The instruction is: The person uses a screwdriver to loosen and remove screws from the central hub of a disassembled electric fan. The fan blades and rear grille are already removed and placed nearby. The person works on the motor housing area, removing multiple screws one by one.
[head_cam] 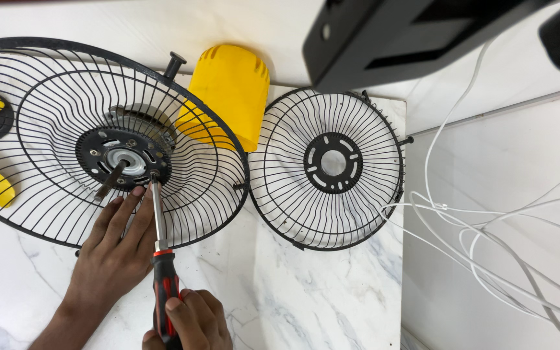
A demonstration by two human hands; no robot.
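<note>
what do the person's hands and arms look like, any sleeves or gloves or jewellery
Both hands are bare: no gloves, rings or watch in view. The left hand shows up to a bare wrist and part of the forearm, with no sleeve visible. The right hand is cut off by the frame's bottom edge, so its wrist is unseen.

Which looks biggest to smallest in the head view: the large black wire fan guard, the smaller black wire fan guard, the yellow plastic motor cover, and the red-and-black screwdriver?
1. Large black wire fan guard
2. Smaller black wire fan guard
3. Yellow plastic motor cover, partly hidden
4. Red-and-black screwdriver, slimmest
</note>
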